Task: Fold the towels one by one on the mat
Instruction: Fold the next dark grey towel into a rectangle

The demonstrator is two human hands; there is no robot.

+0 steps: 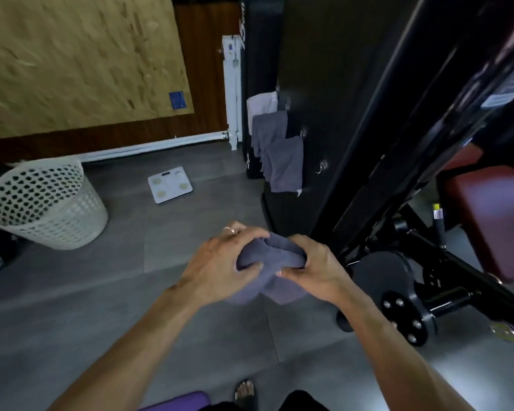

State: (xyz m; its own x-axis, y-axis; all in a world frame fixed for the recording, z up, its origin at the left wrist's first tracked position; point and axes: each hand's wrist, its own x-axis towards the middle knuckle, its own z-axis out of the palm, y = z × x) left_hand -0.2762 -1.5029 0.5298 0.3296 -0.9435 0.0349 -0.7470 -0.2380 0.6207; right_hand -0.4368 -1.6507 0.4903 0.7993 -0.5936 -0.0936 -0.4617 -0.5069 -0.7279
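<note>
A: What are the hands doing?

B: Both are held out in front of the person, above the grey tiled floor (107, 298). The left hand (220, 262) and the right hand (315, 271) grip one bunched grey towel (275, 256) between them. The left hand's fingers (244, 232) curl over the top of the cloth, with a ring on one of them, and the thumb presses in from below. The right hand pinches the other side of the bundle, its thumb tucked against the fabric.

A: So the towel is not lying on anything?

B: No, it is in the air, crumpled, with loose folds hanging under the two hands. The purple mat (178, 401) shows only as a corner at the bottom edge, near the person's sandalled foot (245, 390), well apart from the towel.

A: Any other towels?

B: Three hang on the side of a black cabinet (324, 84) further back: a pale hanging towel (261, 106) highest, a middle grey towel (269, 129) overlapping it below, and a lower grey towel (285, 164) in front (one bare hook shows just right of that last one).

A: And around the room?

B: A white perforated laundry basket (42, 203) stands at the left, a white bathroom scale (169, 188) lies on the floor near the wall, and a black gym machine (413, 173) with a dark red pad fills the right side.
</note>
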